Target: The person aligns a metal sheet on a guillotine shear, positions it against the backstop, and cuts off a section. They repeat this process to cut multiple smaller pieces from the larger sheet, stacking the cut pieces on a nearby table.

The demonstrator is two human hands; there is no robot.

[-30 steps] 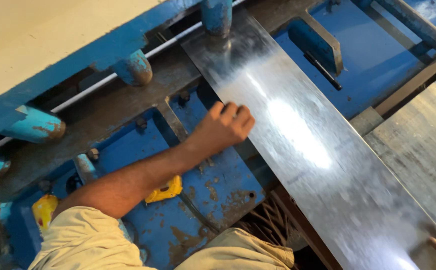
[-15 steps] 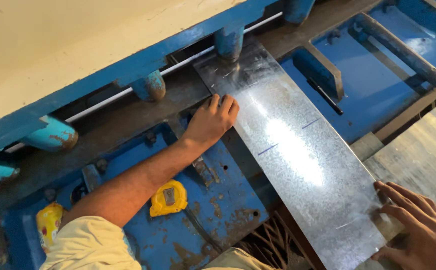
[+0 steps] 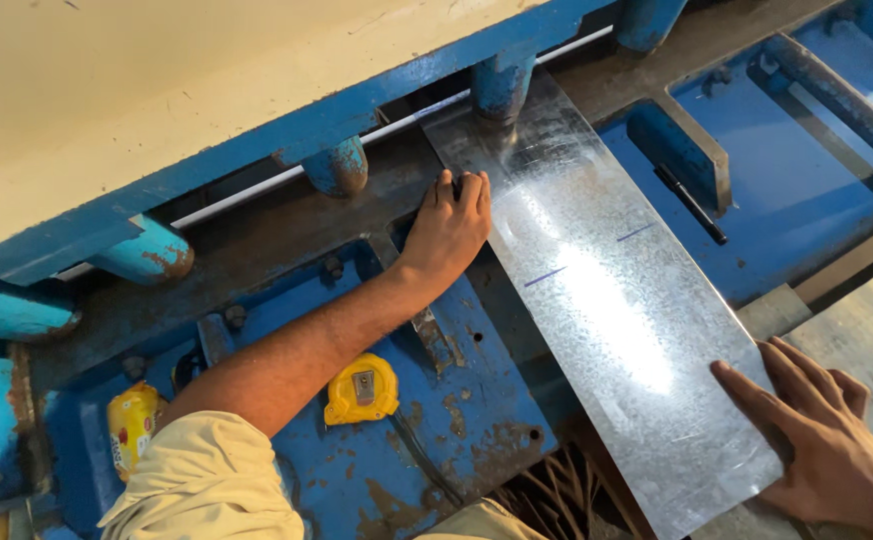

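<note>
**Currently: galvanised strip lying across the shear bed, one hand at each end**

Item: long, shiny galvanised steel sheet strip (image 3: 597,300), flat on the bed of the blue-painted shearing machine (image 3: 257,170). Its long axis runs diagonally, from the far end tucked beneath a blue cylindrical hold-down foot (image 3: 502,85) to the near end at lower right. Two short blue pen marks cross its width near the middle.

Left hand (image 3: 452,225): fingers curled, knuckles up, pressing against the strip's left long edge near the far end; whether the fingertips hook under the edge cannot be told from this angle.

Right hand (image 3: 822,440): open, fingers spread flat, palm down on the near right corner of the strip.

Nearer hand to the blade line: the left.

Adjacent: yellow tape measure (image 3: 362,390) on the blue bed, beside the left forearm, apart from the strip.
</note>
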